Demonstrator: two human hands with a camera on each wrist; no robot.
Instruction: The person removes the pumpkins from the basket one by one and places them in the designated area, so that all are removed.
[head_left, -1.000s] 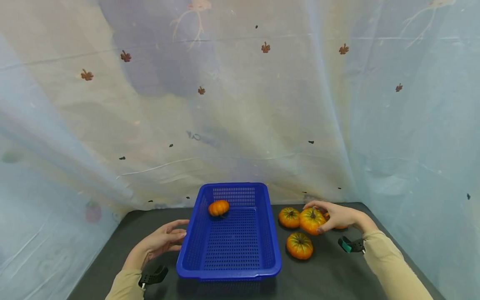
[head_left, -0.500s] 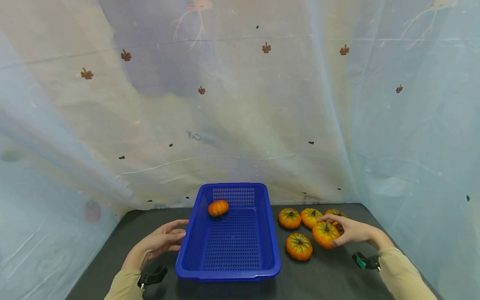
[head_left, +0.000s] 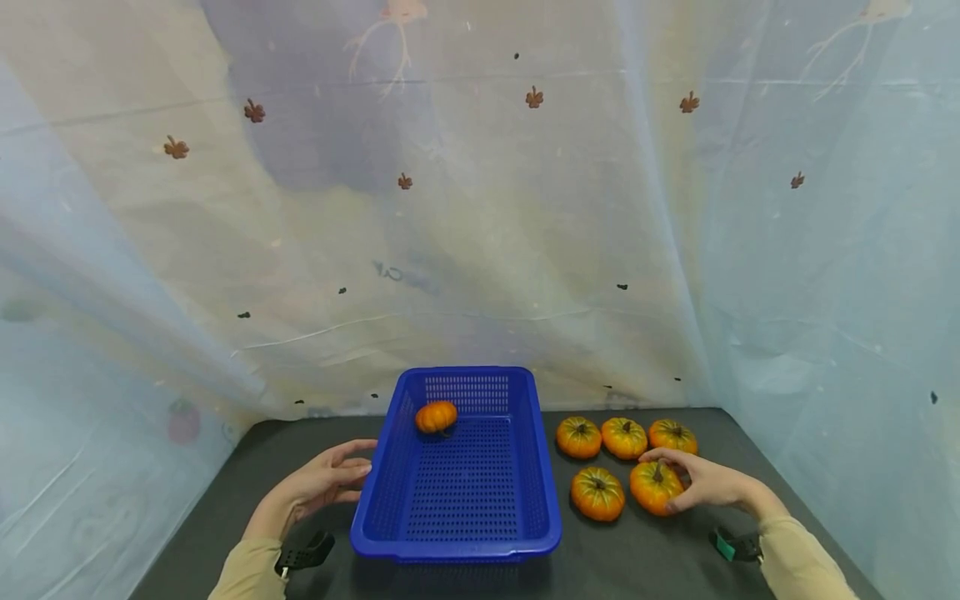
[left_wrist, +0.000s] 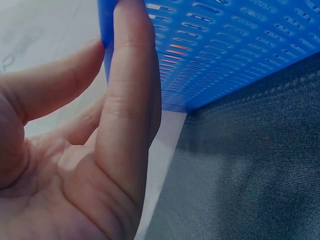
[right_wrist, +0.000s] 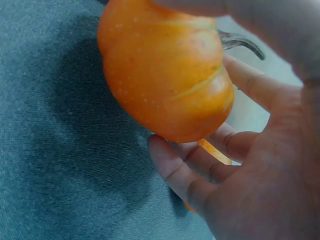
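Observation:
My right hand (head_left: 708,483) holds a small orange pumpkin (head_left: 651,492) by its sides, low over the dark table, at the near right of the group. In the right wrist view its curved stem (right_wrist: 242,44) points toward the palm, with fingertips along its lower side. At the left, my left hand (head_left: 322,482) touches the rim of a blue plastic basket (head_left: 551,500), its fingers fairly straight. In the left wrist view the thumb tip meets the rim, and a finger lies along the slotted wall. Another small pumpkin (head_left: 437,417) lies on its side in the basket's far left corner.
Three pumpkins (head_left: 578,437) stand in a row along the table's back right; one more pumpkin (head_left: 597,493) sits in front, beside the basket. Dark cloth (head_left: 615,562) covers the table. Pale plastic sheeting (head_left: 480,250) hangs behind and on both sides.
My right hand has carried the pumpkin from the back row rightward and toward the near side, then slightly lower. The back-row pumpkins are now uncovered. The left hand and basket have stayed put.

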